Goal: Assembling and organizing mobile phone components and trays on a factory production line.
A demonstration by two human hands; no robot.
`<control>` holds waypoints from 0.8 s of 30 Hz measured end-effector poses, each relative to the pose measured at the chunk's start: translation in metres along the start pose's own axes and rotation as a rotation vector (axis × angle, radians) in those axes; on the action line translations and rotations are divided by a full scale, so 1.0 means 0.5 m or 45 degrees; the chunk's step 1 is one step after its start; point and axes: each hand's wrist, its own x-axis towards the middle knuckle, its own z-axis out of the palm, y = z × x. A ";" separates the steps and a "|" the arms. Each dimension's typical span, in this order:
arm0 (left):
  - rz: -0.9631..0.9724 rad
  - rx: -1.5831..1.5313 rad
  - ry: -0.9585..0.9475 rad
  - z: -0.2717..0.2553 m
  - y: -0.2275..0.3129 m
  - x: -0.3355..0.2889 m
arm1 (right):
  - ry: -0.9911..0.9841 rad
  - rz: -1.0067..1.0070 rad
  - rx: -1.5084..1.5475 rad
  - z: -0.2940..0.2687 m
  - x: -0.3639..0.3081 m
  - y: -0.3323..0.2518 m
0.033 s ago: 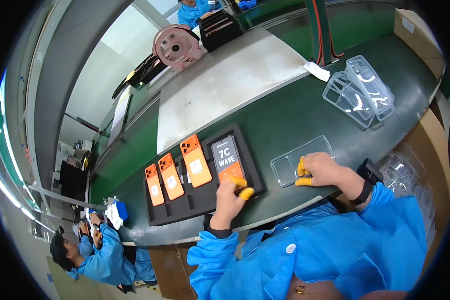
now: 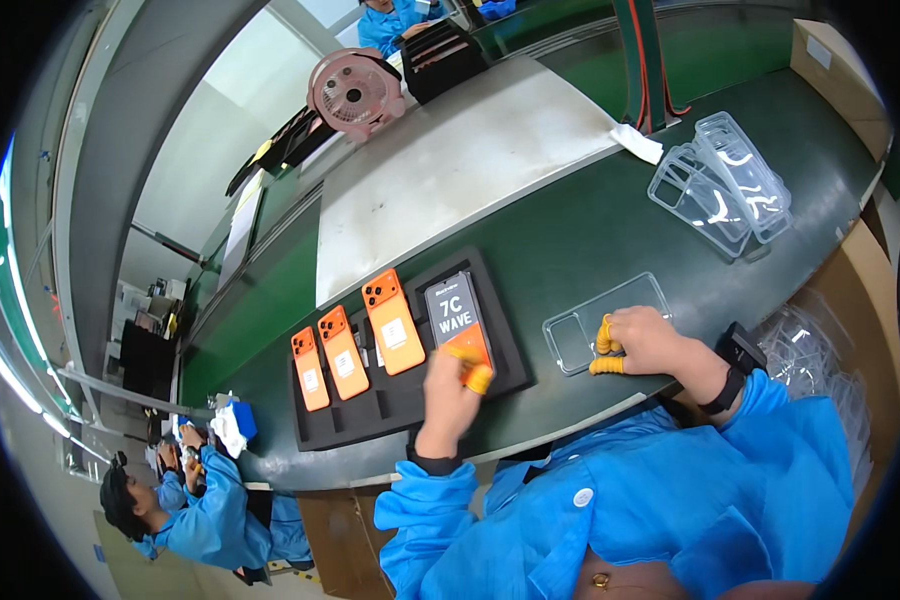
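My left hand (image 2: 452, 395), with yellow finger cots, hovers over or touches the lower end of a phone (image 2: 456, 312) with a dark printed screen area and an orange lower part. The hand is smeared by motion, so its grip is unclear. That phone sits in the right end of a black foam tray (image 2: 497, 345). My right hand (image 2: 638, 343), also in yellow finger cots, pinches the near edge of a clear phone case (image 2: 570, 325) lying flat on the green table. Three orange phones (image 2: 394, 325) lie back up in the tray, white labels on them.
More clear cases (image 2: 715, 185) are stacked at the far right. A pale board (image 2: 440, 160) lies beyond the tray, with a pink fan (image 2: 354, 92) behind it. Cardboard boxes (image 2: 838, 80) stand at the right. One co-worker sits at the left, another at the back.
My left hand has shifted slightly left and its fingers have curled in from the phone's lower edge. My right hand and the clear case stay in place.
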 end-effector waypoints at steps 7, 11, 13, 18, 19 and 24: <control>-0.732 0.868 0.289 -0.066 -0.156 0.032 | -0.026 0.068 -0.037 0.013 0.008 0.003; -0.747 0.624 0.537 -0.064 -0.158 0.036 | 0.002 0.103 -0.148 0.018 0.010 -0.001; -0.785 0.232 0.603 -0.072 -0.166 0.045 | 0.017 0.106 -0.112 0.019 0.006 -0.003; -0.904 -0.912 0.630 -0.117 -0.117 0.057 | 0.008 0.178 -0.080 0.017 0.002 -0.023; -0.760 -1.028 0.656 -0.109 -0.107 0.049 | 0.087 0.172 -0.001 0.013 0.003 -0.027; -0.572 -1.247 0.414 -0.003 0.036 0.024 | 0.302 0.296 0.327 -0.021 0.026 -0.047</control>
